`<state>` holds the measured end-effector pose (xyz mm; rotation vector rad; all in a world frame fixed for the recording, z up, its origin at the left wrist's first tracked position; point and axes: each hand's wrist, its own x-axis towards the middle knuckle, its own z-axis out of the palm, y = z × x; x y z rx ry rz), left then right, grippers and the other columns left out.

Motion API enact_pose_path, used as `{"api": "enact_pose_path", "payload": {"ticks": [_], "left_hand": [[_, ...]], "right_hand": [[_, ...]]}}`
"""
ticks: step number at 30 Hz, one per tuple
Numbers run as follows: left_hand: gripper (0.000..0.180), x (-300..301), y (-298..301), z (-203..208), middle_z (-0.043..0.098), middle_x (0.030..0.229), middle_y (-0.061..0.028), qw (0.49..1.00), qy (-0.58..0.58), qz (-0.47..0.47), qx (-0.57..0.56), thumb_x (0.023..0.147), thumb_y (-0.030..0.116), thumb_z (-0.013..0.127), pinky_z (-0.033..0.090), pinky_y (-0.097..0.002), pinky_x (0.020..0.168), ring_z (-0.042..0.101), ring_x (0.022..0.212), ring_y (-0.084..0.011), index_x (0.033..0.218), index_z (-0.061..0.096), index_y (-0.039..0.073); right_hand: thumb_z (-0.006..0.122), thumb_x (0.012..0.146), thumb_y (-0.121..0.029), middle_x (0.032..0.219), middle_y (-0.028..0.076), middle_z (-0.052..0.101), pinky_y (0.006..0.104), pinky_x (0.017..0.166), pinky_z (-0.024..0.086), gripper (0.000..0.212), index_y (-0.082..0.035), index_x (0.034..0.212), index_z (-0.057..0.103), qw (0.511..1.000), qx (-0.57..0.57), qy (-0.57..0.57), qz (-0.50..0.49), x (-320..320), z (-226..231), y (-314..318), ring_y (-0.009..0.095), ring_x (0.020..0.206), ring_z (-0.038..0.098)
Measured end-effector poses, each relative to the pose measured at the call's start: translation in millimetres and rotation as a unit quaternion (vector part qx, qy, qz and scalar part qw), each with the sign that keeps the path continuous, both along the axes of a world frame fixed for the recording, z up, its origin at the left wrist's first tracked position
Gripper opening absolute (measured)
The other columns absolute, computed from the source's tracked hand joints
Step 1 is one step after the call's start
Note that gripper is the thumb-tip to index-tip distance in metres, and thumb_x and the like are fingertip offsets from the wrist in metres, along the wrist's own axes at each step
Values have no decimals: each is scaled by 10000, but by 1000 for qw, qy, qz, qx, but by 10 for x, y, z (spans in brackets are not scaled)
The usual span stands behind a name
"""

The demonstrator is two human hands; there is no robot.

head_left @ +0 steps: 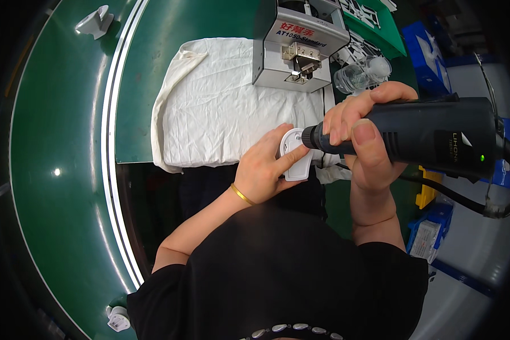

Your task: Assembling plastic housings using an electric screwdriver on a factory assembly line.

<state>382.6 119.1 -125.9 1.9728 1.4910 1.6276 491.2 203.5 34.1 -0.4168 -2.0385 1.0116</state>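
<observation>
My left hand (263,164) grips a white plastic housing (297,170) with a rounded end, its thumb lying across the open face. In my right hand (368,130) is a black electric screwdriver (425,133), held level, with a cable at its rear and a small green light. The screwdriver's nose points left and meets the upper part of the housing. Its bit and whatever it touches there are hidden. Both hands are above the near right edge of a white cloth (209,113) spread on the green table.
A grey metal machine (300,51), apparently a screw feeder, stands behind the cloth. Right of it are a clear plastic jar (354,76) and a green tray (391,34) with black and white parts. White parts (96,22) sit on the green belt (56,141) at left. Blue bins (428,56) line the right.
</observation>
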Motion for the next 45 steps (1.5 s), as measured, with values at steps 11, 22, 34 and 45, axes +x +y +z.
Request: {"api": "enact_pose_path", "payload": {"ticks": [11, 22, 34, 45], "left_hand": [[637, 21, 14, 34, 521, 1304, -217, 1000, -1, -2, -22, 579, 244, 853, 531, -392, 853, 597, 1098, -379, 1185, 669, 168], [605, 52, -57, 226, 447, 1430, -192, 989, 125, 70, -39, 665, 229, 781, 471, -434, 991, 471, 1284, -358, 1254, 641, 220], [293, -587, -266, 429, 608, 1257, -147, 980, 193, 31, -46, 731, 68, 673, 498, -400, 931, 609, 1099, -333, 1017, 627, 114], [437, -2933, -706, -90, 691, 1030, -166, 805, -127, 575, -74, 749, 235, 807, 524, -348, 820, 675, 932, -250, 1045, 583, 3]], "right_hand": [[600, 886, -107, 780, 83, 527, 357, 678, 487, 411, -50, 1216, 362, 999, -46, 8, 14, -13, -7, 50, 150, 647, 532], [624, 888, -79, 744, 90, 577, 358, 662, 512, 453, 35, 1259, 391, 980, -100, 162, 59, 210, 5, 392, 171, 647, 579], [771, 736, 25, 796, 83, 589, 337, 539, 532, 412, -34, 1055, 517, 827, -289, 95, -473, 2291, -754, 2171, 191, 647, 609], [714, 726, -102, 838, 89, 655, 325, 641, 482, 272, 58, 943, 675, 832, -216, -49, -509, 2733, -1505, 2790, 187, 697, 604]]}}
